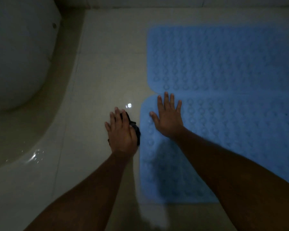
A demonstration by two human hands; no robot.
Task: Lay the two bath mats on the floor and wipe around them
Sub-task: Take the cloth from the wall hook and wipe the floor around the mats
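There are two blue mats. One mat [223, 139] lies under the right hand [167, 117]. The other mat [223, 55] lies just past that hand's fingertips, and the two mats touch. There are two hands, the right hand and the left hand [122, 132]. There is one dark cloth [135, 130], under the left hand. There is one white toilet [18, 55], well off to the left of the left hand.

Dim room, glossy pale tiled floor [103, 67], white toilet [18, 52] left
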